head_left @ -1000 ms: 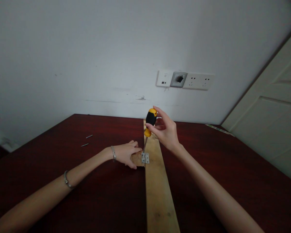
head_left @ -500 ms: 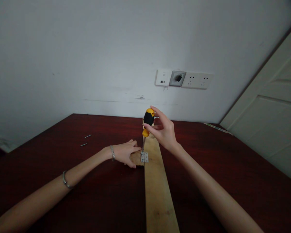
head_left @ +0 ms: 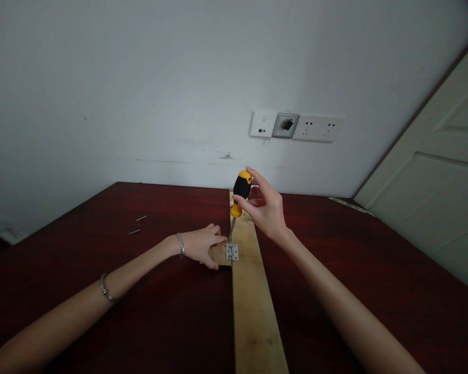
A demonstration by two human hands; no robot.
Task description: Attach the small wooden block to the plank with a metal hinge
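Observation:
A long pale wooden plank (head_left: 253, 301) lies lengthwise on the dark red table (head_left: 101, 291). A small metal hinge (head_left: 232, 252) joins it to a small wooden block (head_left: 220, 254) on its left. My left hand (head_left: 200, 245) lies on that block, fingers curled over it, the fingertips next to the hinge. My right hand (head_left: 265, 208) pinches the yellow-and-black handle of a screwdriver (head_left: 239, 195). The screwdriver stands nearly upright with its tip down at the hinge.
Two loose screws (head_left: 138, 225) lie on the table at the left. A row of wall sockets (head_left: 296, 127) sits on the white wall behind. A white door (head_left: 437, 176) stands at the right. The table's back edge meets the wall.
The screwdriver handle has tilted slightly, first left and then back right, with my right fingers shifting round it. My left hand has stayed on the block.

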